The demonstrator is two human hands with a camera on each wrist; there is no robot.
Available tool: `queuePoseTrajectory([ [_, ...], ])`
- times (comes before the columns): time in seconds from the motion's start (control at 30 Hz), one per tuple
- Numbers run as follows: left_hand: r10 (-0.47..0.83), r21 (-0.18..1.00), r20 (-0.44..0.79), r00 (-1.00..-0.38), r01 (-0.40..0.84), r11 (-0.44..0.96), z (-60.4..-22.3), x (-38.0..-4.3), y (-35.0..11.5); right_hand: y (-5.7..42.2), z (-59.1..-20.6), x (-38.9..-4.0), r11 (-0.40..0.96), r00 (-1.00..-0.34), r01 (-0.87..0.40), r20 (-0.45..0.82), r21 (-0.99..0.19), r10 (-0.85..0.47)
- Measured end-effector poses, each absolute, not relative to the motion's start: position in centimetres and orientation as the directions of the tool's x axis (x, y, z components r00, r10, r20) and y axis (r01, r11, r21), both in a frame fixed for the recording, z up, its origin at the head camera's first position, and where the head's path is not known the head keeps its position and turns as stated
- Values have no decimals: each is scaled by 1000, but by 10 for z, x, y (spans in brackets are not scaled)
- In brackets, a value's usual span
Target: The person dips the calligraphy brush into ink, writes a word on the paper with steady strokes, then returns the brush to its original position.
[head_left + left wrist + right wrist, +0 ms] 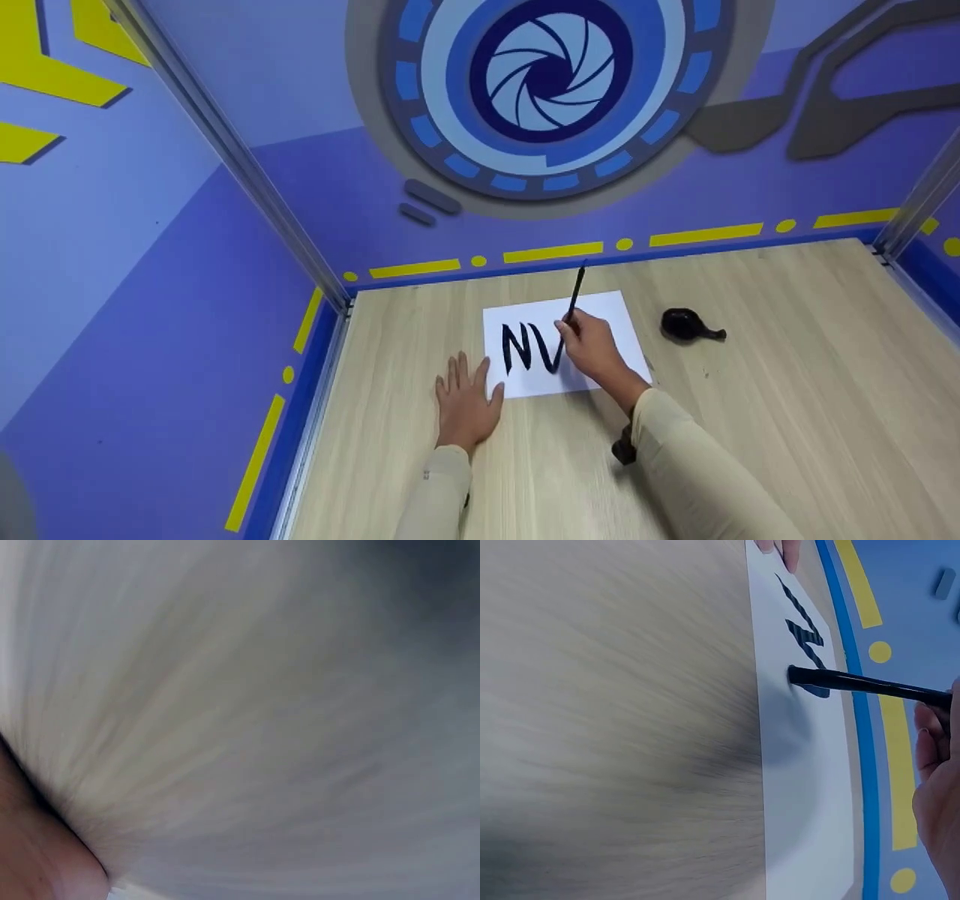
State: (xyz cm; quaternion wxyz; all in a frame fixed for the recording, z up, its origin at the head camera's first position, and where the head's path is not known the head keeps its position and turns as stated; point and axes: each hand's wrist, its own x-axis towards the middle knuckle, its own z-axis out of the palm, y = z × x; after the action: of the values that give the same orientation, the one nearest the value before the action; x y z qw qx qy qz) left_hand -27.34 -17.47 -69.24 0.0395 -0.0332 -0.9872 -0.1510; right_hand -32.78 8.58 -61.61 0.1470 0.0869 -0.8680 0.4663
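Note:
A sheet of white paper (pixel 600 307) lies on the wooden table, bearing bold black strokes (pixel 516 349) that look like an N and a V-like shape. In my right hand (pixel 596 346) I grip a black brush (pixel 577 289), its handle leaning up and away. The dark brush tip (pixel 799 675) meets the paper at the second figure in the right wrist view. My left hand (pixel 466 405) rests with fingers spread at the paper's left edge, thumb and fingertips by its border. In the left wrist view only a bit of the left hand (pixel 52 862) shows.
A small black dish with a short handle (pixel 684 325) sits on the table to the right of the paper. Behind the table (pixel 787 450) stands a blue and purple printed wall (pixel 315 195), with a metal post (pixel 247 172) at the left corner.

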Motion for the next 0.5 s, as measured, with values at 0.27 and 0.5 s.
queuePoseTrajectory([
  [0.27, 47, 292, 77, -996, 67, 954, -694, -274, -175, 96, -607, -332, 461, -922, -274, 366, -844, 122],
  [0.5, 52, 297, 58, -997, 67, 953, -688, -272, -174, 102, -611, -331, 438, -905, -242, 364, -865, 218],
])
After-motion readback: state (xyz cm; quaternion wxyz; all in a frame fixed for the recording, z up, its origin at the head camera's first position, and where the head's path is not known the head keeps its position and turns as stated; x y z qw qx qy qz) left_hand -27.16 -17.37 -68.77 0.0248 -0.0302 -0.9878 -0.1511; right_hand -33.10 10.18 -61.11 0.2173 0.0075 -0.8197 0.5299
